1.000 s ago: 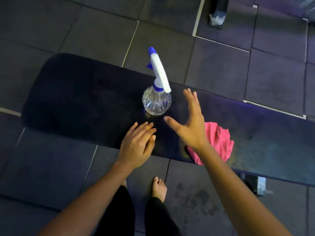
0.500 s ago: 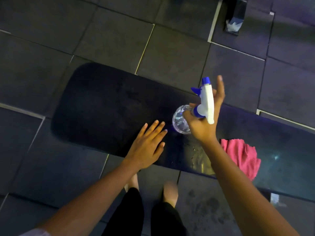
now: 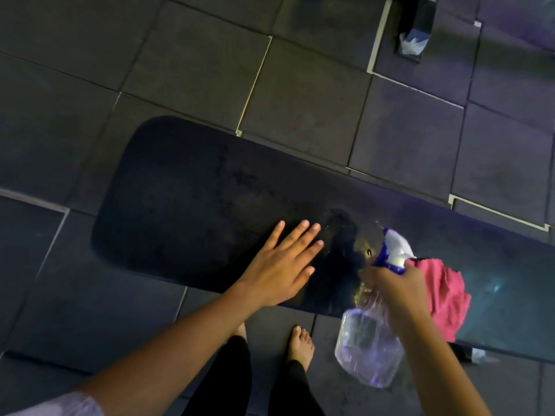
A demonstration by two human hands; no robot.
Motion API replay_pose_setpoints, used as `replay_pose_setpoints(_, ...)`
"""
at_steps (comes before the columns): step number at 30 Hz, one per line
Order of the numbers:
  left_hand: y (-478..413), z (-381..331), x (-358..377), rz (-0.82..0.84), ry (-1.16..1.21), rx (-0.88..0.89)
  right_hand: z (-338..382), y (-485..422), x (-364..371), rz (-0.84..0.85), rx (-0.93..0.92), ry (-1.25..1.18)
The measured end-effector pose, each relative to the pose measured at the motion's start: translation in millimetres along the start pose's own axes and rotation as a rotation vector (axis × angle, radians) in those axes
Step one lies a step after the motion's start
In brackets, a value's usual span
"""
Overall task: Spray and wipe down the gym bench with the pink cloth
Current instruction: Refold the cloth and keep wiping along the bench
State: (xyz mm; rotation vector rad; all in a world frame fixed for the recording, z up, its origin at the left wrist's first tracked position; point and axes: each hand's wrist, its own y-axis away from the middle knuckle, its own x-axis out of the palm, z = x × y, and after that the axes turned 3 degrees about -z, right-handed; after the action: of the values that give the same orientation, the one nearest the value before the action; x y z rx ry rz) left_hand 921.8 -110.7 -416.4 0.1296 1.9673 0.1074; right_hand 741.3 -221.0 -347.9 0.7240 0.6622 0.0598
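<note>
A long black padded gym bench (image 3: pixel 186 199) runs from the left to the right edge of the head view. My left hand (image 3: pixel 280 265) lies flat on its near edge, fingers straight. My right hand (image 3: pixel 396 289) grips the neck of a clear spray bottle (image 3: pixel 368 346) with a white and blue trigger head, held tilted above the bench's near edge with the nozzle pointing at the pad. A wet patch (image 3: pixel 342 226) shines on the pad just ahead of the nozzle. The pink cloth (image 3: pixel 444 295) lies crumpled on the bench behind my right wrist.
Dark rubber floor tiles (image 3: pixel 300 94) surround the bench. A black bench foot with a white wrap (image 3: pixel 413 40) stands at the top right. My bare foot (image 3: pixel 300 345) is on the floor below the bench's near edge.
My right hand took hold of the spray bottle, lifted it off the bench and drew it toward me, tilted. The left hand stayed on the pad. A wet patch shows where the bottle stood.
</note>
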Motion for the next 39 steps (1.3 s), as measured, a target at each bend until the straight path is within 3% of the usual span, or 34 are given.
replay_pose_setpoints(2,-10.9,0.7,1.0,0.02,-0.036,0.06,0.1,-1.9,8.6,-0.015,0.055,0.047)
replay_pose_setpoints(4,-23.3,15.1,-3.7,0.013,-0.059,0.028,9.6,-4.5,24.2,0.009,-0.013,0.204)
replay_pose_setpoints(11,-16.8,126.2,-45.5,-0.151,-0.126,-0.452,92.0,16.4,131.0,0.289,-0.148,0.337)
replay_pose_setpoints(18,66.6,193.4,-63.2,-0.175,-0.091,-0.655,120.7,78.4,232.1,0.531,-0.339,0.586)
replay_pose_setpoints(22,103.9,178.1,-54.5,-0.2,-0.039,-0.666,86.7,111.9,238.5,0.517,-0.477,0.744)
replay_pose_setpoints(25,118.5,151.7,-40.6,-0.211,-0.031,-0.689,52.9,119.5,214.4,0.513,-0.438,0.808)
replay_pose_setpoints(28,120.7,121.1,-28.3,-0.201,-0.036,-0.68,28.3,111.1,174.3,0.363,-0.37,0.749)
replay_pose_setpoints(31,107.8,86.4,-17.2,-0.16,-0.03,-0.584,11.8,92.9,135.8,0.26,-0.307,0.705)
replay_pose_setpoints(39,44.6,17.0,-8.0,-0.074,0.061,-0.321,-28.3,64.4,62.3,0.332,-0.311,0.73)
